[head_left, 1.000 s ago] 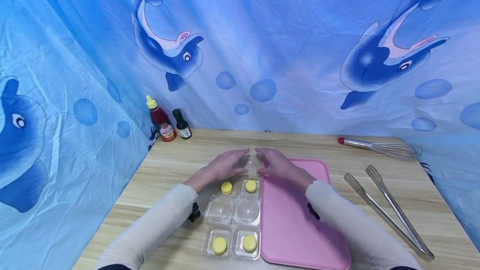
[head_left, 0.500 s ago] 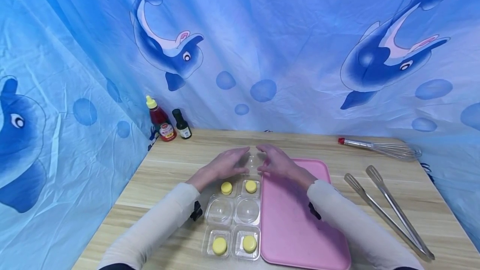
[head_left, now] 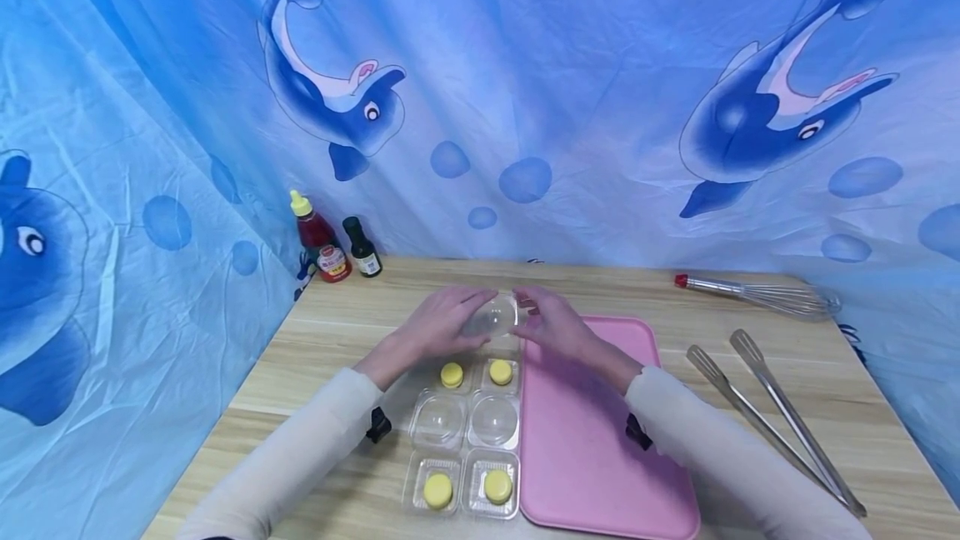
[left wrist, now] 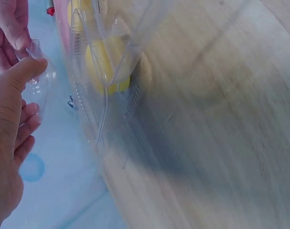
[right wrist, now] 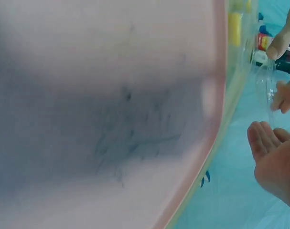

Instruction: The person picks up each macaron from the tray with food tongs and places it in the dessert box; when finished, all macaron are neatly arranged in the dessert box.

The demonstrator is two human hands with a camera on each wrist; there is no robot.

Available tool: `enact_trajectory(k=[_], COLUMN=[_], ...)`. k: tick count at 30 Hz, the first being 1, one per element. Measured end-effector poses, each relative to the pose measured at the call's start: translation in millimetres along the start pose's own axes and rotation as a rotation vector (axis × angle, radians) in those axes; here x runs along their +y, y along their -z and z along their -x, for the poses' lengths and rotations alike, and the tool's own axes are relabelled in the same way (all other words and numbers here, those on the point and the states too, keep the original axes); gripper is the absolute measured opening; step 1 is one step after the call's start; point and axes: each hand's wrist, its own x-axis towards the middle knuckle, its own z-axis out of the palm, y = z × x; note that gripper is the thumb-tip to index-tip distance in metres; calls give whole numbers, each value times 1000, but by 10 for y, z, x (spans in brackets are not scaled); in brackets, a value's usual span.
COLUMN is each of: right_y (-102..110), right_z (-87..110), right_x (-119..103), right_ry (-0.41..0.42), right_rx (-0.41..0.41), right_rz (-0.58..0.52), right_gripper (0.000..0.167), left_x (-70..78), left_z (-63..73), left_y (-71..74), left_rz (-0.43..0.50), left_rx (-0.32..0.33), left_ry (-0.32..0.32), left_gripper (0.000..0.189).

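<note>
Both hands hold a clear domed plastic lid [head_left: 497, 317] beyond the far pair of clear boxes. My left hand [head_left: 447, 319] has it from the left; in the left wrist view the thumb lies over the lid's edge [left wrist: 48, 83] with the fingers below. At its right edge my right hand [head_left: 557, 325] has thumb and fingers around the rim. Nearest to the hands, the far boxes each contain a round yellow macaron-like sweet [head_left: 500, 372]. Two domed lids [head_left: 494, 421] lie between these and the near boxes [head_left: 491, 513], which also contain yellow sweets.
A pink tray [head_left: 600, 457] lies right of the boxes, under the right forearm. Metal tongs [head_left: 783, 415] and a whisk [head_left: 757, 293] rest farther right. A red sauce bottle [head_left: 321, 242] and a dark bottle [head_left: 363, 250] stand at the back left, before a blue dolphin curtain [head_left: 600, 65].
Both hands have closed in on the clear lid, which now shows tilted and higher between them. The boxes, sweets and tray have stayed in place.
</note>
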Motion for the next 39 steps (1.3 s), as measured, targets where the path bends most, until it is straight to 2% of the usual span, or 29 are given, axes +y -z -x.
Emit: enact_trajectory(k=[6, 11, 14, 17, 20, 25, 28, 31, 35, 39], right_y=[-24, -23, -25, -31, -34, -38, -51, -69, -89, -104], right_z=[36, 73, 88, 103, 121, 162, 192, 232, 308, 385], right_x=[-103, -190, -231, -256, -267, -276, -275, -269, -264, -263], right_ry=[-109, -230, -256, -267, -265, -217, -152, -38, 125, 241], right_rx=[112, 171, 180, 189, 197, 210, 219, 222, 244, 293], right_rz=[-131, -215, -281, -323, -331, -307, -276, -239, -204, -163], right_gripper=[40, 22, 14, 11, 10, 12, 14, 14, 18, 24], left_x=[18, 27, 44, 67, 95, 145, 167, 176, 180, 169], left_z=[80, 114, 128, 146, 175, 220, 226, 231, 255, 277], left_y=[58, 34, 10, -10, -6, 35, 68, 97, 133, 155], left_rz=[-122, -190, -202, -164, -58, 228, 392, 549, 816, 1059], left_rx=[119, 235, 269, 276, 260, 191, 132, 47, -99, -222], left_ry=[-170, -300, -345, -347, -283, -72, 42, 126, 184, 156], left_gripper=[76, 78, 79, 79, 75, 47, 35, 39, 49, 51])
